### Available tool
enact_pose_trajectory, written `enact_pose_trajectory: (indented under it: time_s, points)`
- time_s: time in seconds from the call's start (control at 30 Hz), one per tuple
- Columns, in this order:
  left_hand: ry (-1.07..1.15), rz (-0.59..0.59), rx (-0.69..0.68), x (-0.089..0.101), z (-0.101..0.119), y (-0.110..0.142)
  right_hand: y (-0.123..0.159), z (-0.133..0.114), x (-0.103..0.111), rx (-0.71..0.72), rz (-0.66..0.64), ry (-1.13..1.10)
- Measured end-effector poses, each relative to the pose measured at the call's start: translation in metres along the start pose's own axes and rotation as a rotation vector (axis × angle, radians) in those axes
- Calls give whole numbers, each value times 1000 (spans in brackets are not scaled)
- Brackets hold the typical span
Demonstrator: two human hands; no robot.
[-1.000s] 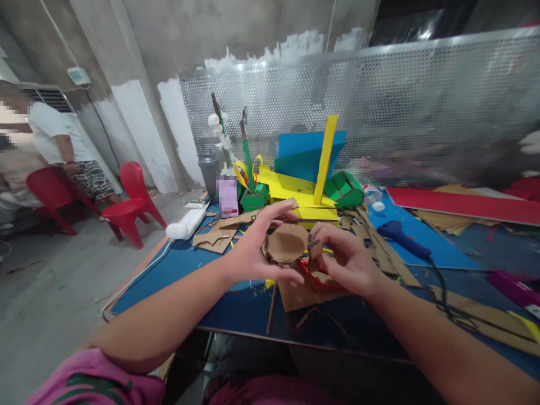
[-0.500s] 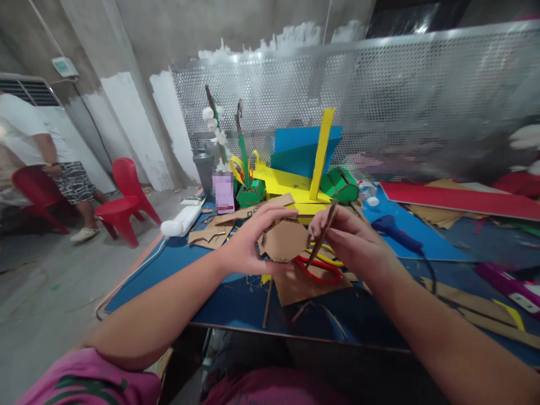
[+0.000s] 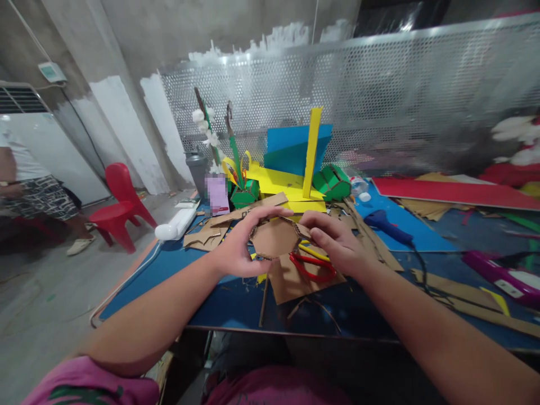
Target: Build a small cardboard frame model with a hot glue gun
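My left hand (image 3: 236, 248) curls its thumb and fingers around the sides of a hexagonal brown cardboard piece (image 3: 276, 238), held above the table with its flat face toward me. My right hand (image 3: 335, 239) pinches a small cardboard strip (image 3: 304, 232) at the right edge of that hexagon. Whether the strip is joined there I cannot tell. Just below my right hand lies a red looped handle (image 3: 323, 279), apparently of scissors, beside a yellow one. Under them is a flat cardboard sheet (image 3: 284, 287).
Behind my hands stand yellow card (image 3: 313, 152), blue board (image 3: 291, 146) and green hexagonal boxes (image 3: 246, 194). A blue glue gun (image 3: 390, 228) lies to the right, near a purple power strip (image 3: 502, 278). Cardboard scraps cover the table (image 3: 169, 275). At left are a red chair (image 3: 120, 208) and a person.
My right hand has turned and brought the cardboard piece from a raised, upright position to the hexagon's right edge. My left hand keeps its hold. The view has shifted slightly right.
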State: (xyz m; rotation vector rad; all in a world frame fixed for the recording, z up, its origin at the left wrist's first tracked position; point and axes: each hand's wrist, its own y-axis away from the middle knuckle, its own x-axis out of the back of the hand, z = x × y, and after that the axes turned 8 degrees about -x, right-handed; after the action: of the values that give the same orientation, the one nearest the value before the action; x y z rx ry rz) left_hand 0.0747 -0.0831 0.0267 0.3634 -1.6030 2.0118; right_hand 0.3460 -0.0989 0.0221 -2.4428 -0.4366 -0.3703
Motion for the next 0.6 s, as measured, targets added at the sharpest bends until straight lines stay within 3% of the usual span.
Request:
enact_pose_trajectory:
  time_s: [0.13,0.27,0.4,0.6]
  points:
    - [34,-11,-21,0,3,0,1,2,-1,57,-43,51]
    - [34,-28,-39,-1,9,-1,3,11,-3,-49,-81,-121]
    - [53,-41,-34,-3,13,-3,0,18,-2,-81,-47,-219]
    - [153,-21,0,-5,15,0,-8,19,-2,-77,21,-178]
